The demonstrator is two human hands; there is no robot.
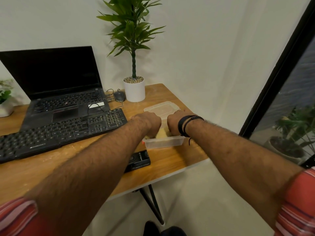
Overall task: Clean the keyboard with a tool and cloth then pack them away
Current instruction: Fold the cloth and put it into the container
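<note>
A clear plastic box (164,142) stands on the wooden desk, to the right of the black keyboard (59,133). A yellow cloth (162,133) lies inside it. Both hands reach down into the box. My left hand (147,121) and my right hand (173,124) have their fingers turned down out of sight behind the knuckles, over the cloth. Whether they grip the cloth is hidden. A small red tip (143,142) shows at the box's left corner. The clear lid (162,109) lies just behind the box.
An open laptop (56,92) sits behind the keyboard, with a mouse (119,96) and a potted plant (134,89) at the back. A black device (139,160) lies near the desk's front edge (170,176). A window frame (276,68) stands to the right.
</note>
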